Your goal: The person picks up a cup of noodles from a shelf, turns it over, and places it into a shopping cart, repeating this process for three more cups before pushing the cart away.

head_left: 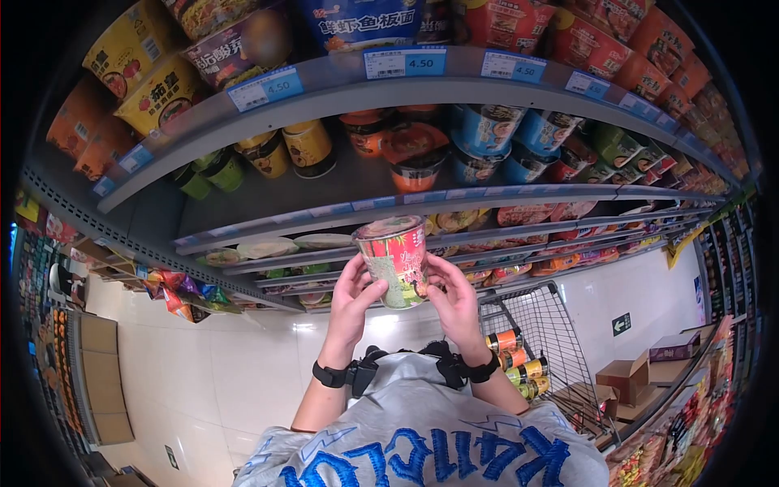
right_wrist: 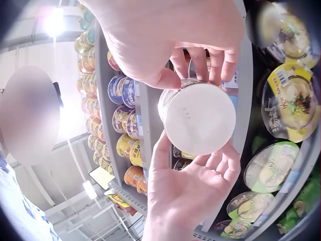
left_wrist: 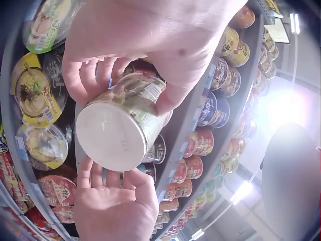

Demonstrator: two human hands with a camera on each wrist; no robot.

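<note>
Fingers of left hand and right hand grip red-green cup between them; price tags beyond read "4.50".

A lidded, white-bottomed cup, its wrap printed in red and green, is held in the air, lid up, between a person's left hand and right hand.
</note>
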